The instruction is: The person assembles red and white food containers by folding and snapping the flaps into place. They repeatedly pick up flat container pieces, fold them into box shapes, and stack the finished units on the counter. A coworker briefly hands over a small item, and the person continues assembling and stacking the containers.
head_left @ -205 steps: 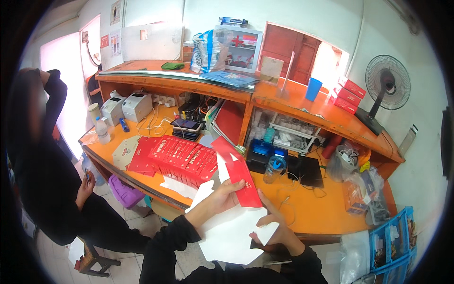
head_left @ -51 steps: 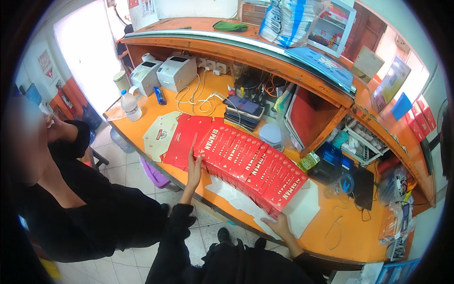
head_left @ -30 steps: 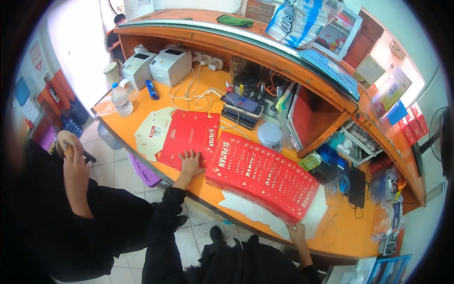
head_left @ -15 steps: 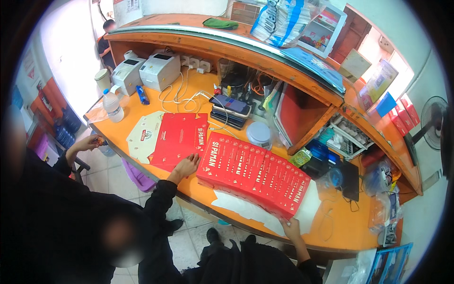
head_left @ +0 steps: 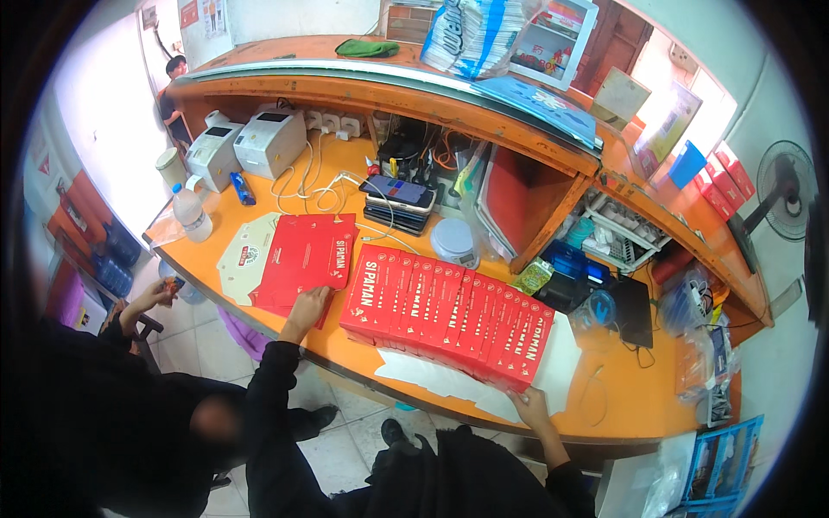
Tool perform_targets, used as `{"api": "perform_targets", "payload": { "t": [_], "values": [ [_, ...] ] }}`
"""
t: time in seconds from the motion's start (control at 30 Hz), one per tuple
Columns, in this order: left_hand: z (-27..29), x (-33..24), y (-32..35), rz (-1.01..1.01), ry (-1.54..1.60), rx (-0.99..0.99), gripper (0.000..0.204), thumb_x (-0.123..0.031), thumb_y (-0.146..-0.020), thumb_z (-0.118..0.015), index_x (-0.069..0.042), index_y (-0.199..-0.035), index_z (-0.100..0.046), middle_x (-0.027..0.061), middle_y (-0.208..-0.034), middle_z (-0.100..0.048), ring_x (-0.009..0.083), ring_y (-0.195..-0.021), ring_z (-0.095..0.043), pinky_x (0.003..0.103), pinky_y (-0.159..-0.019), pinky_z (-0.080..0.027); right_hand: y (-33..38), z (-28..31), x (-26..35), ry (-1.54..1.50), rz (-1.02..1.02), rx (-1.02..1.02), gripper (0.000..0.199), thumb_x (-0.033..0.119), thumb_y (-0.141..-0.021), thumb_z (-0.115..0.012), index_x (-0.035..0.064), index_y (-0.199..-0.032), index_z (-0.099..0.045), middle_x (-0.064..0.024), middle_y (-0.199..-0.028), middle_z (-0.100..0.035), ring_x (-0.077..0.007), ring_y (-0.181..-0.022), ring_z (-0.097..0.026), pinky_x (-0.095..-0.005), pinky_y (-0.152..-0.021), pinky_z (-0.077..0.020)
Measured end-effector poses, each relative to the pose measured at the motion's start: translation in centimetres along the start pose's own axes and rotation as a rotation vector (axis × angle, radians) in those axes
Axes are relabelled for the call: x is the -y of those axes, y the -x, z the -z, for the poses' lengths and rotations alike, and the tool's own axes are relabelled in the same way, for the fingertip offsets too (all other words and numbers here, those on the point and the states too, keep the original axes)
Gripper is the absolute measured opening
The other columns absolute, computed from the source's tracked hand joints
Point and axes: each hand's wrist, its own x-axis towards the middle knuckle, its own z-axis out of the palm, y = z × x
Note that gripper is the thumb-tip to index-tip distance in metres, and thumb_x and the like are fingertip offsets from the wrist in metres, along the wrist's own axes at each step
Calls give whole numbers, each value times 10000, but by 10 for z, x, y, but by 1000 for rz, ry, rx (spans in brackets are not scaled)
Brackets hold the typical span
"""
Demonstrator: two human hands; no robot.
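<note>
My left hand (head_left: 308, 312) is at the lower right corner of a flat red carton sheet (head_left: 302, 259), its fingers closed on the edge. A cream-coloured panel (head_left: 245, 256) with a round print shows on the sheet's left. Just right of it lies a long, tightly packed row of red cartons (head_left: 445, 315) with white lettering, slanting away to the right. My right hand (head_left: 529, 406) grips the near corner at the right end of this row; its fingertips are partly hidden. White paper (head_left: 449, 384) lies beneath the row.
Behind the cartons are stacked phones (head_left: 399, 205), a round white scale (head_left: 455, 242) and cables. Two white printers (head_left: 269, 142) and a water bottle (head_left: 191, 213) stand at the back left. On my left, a co-worker's hand (head_left: 154, 295) holds something small. A raised wooden shelf (head_left: 389, 95) runs behind.
My left hand has moved left and slightly down with the sheet's edge, and the sheet has shifted, showing more red beneath. My right hand stays at the row's end. The whole view has shifted slightly.
</note>
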Motion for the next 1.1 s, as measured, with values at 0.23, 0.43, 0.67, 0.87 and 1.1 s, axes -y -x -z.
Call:
{"api": "perform_targets", "payload": {
  "t": [0.23, 0.43, 0.67, 0.87, 1.1],
  "values": [
    [14, 14, -10, 451, 901, -381, 196, -184, -859, -550, -11, -771, -526, 102, -714, -575, 123, -662, -538, 277, -603, -421, -1, 17, 21, 171, -54, 155, 243, 210, -793, -619, 5, -925, -623, -190, -855, -628, -275, -772, -623, -338, -676, -474],
    [118, -16, -56, 425, 470, -1067, 148, -141, -868, -530, 6, -863, -546, 101, -762, -550, 178, -660, -502, 290, -664, -406, -22, 96, 108, 307, -105, 373, 280, 236, -784, -605, 2, -938, -611, -182, -902, -609, -316, -846, -589, -357, -728, -464],
    [254, -142, -82, -465, -301, -1011, 212, -59, -650, -677, -114, -831, -579, -6, -769, -596, 146, -614, -500, 318, -647, -403, -113, 79, 257, 402, 860, -362, 475, 173, -719, -662, 93, -1162, -509, -115, -974, -578, -281, -916, -536, -372, -806, -438],
    [250, -220, -82, -875, -149, -1004, 253, -164, -717, -676, -193, -925, -534, -31, -875, -558, 138, -745, -497, 316, -685, -390, -124, 84, 284, 340, 997, -46, 504, 43, -673, -608, 102, -1166, -521, -86, -911, -603, -247, -800, -595, -323, -667, -494],
    [173, -253, -70, -405, 329, -1236, 677, -209, -753, -591, -150, -1303, -199, 122, -1311, -197, 201, -1157, -304, 411, -980, -267, -108, 113, 256, 149, 915, 68, 456, -34, -679, -535, 190, -1070, -608, -65, -834, -612, -222, -635, -606, -295, -525, -508]
  ]
}}
